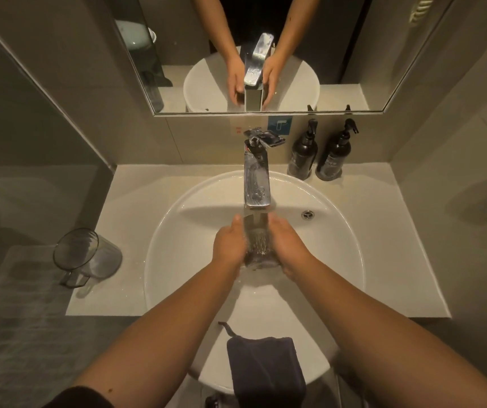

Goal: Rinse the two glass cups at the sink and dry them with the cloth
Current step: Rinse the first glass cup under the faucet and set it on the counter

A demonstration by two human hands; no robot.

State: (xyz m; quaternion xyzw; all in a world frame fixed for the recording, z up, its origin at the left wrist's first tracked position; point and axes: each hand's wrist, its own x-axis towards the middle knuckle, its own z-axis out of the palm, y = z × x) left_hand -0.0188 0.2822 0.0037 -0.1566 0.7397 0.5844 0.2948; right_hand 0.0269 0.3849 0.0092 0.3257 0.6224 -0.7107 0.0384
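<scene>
Glass cup (pixel 258 245) held over the middle of the white basin (pixel 195 240), directly under the spout of the chrome tap (pixel 256 181). Water running onto and over it. Contents of the cup not discernible through the flow.

Left hand (pixel 230 245) pressed to the cup's left side, fingers (pixel 235 221) curled narrowly around the glass, thumb lying along its upper edge. Right hand (pixel 287 245) clasped on the cup's right side, likewise closed around the wall. Cup gripped between both palms, clear of the basin floor.

Second glass cup (pixel 87 256) standing on the counter (pixel 398 231) near the left edge, just beside the basin rim, apparently upright. Clear, with a handle toward the front. No contents visible.

Dark cloth (pixel 265 369) draped over the front rim of the basin, between the two forearms, with a loop at its top corner.

Two dark pump bottles (pixel 318 154) standing side by side at the back right corner of the counter, against the wall, well apart from the hands. Fill level not readable.

Overflow fitting (pixel 307 214) on the basin wall, right of the tap. Mirror (pixel 354 54) above the back edge, reflecting both hands and the tap.
</scene>
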